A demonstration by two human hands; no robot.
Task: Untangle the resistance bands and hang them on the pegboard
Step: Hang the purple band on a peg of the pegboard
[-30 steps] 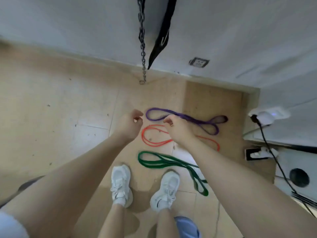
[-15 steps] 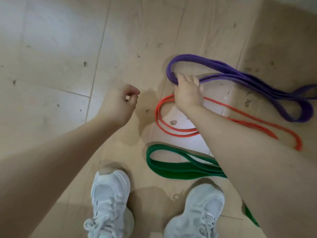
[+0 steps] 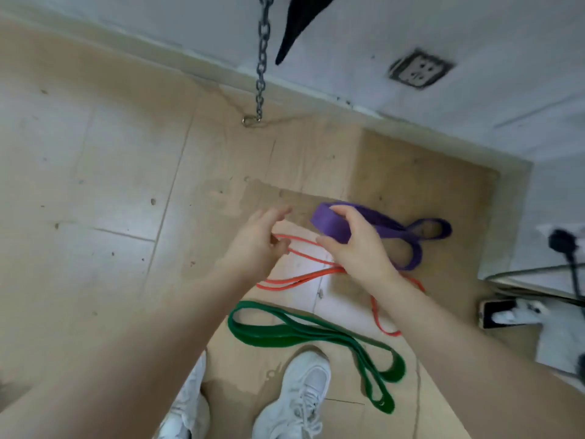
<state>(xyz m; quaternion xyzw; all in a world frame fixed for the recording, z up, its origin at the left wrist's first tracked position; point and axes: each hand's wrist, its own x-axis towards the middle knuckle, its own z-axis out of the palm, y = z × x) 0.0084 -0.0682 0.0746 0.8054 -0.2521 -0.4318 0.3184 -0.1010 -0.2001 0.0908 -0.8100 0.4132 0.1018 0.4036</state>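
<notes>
Three resistance bands are on the wooden floor below me. My right hand (image 3: 356, 245) grips the near end of the wide purple band (image 3: 411, 229) and holds it lifted; the far loop trails to the right. My left hand (image 3: 256, 242) pinches the thin orange band (image 3: 304, 258), whose loops run under my right wrist and out to the right. The wide green band (image 3: 304, 334) lies flat in front of my shoes, untouched. No pegboard is in view.
A metal chain (image 3: 261, 71) and a black strap (image 3: 297, 30) hang down in front of the white wall. A wall socket (image 3: 419, 69) sits on the wall at right. A dark cable and plug (image 3: 566, 248) lie at far right. My white shoes (image 3: 297, 397) stand near the green band.
The right hand has closed on the purple band's end and raised it off the floor. The left hand has moved in and pinched the orange band. The view has pulled back up.
</notes>
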